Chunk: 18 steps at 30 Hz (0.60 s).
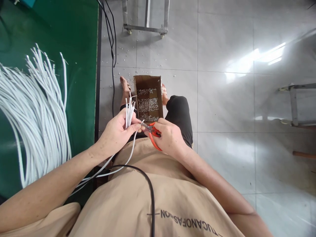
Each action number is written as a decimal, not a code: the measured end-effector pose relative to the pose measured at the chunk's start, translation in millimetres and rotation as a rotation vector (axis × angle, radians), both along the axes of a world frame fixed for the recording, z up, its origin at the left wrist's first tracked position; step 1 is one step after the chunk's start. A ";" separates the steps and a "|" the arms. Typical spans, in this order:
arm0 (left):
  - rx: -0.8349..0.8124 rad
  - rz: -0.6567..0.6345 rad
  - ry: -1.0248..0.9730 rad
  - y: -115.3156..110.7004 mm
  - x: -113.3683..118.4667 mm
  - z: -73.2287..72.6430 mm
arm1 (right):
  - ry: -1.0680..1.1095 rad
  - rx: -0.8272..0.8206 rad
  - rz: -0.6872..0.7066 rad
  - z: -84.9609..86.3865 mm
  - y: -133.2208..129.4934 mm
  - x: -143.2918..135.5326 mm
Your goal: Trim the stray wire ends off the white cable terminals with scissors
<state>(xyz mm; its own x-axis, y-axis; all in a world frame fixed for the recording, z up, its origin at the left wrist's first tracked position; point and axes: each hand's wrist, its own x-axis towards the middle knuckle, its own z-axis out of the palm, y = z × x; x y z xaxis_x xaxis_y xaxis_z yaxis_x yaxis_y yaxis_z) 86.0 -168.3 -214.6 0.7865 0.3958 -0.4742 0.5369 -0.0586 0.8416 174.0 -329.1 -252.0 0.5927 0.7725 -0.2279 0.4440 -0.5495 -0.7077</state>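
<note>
Grey tiled floor [222, 108] around box [148, 81]. Shirt [118, 204] nearside of box reads TUCANOFASHION. Forearms [61, 171] angle toward box: left hand [120, 126] pinches wires [129, 113] by its near-left corner, right hand [170, 135] grips pliers [151, 127] at its near edge, nose at one wire.

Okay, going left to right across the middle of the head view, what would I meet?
Pile of white cables, left grip, orange-handled pliers, right grip, metal stand at the right edge.

The left hand [118, 128] grips white wires [129, 113]; the right hand [171, 135] holds orange-handled pliers [152, 128] at one wire's end; a bigger bundle [41, 121] lies left.
</note>
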 end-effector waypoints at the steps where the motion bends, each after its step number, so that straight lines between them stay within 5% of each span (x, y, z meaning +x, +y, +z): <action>1: -0.014 -0.003 0.001 -0.2 0.1 0.4 | 0.096 0.029 -0.043 0.9 1.0 2.4; 5: -0.043 -0.028 0.022 0.7 -1.1 -1.5 | 0.654 0.229 -0.284 10.5 11.9 9.8; 8: -0.078 -0.039 0.005 2.0 -2.5 -3.5 | 0.969 0.373 -0.325 20.6 21.4 10.3; 18: -0.419 0.014 -0.034 -0.3 0.7 2.8 | 1.102 0.487 -0.332 25.4 23.0 4.4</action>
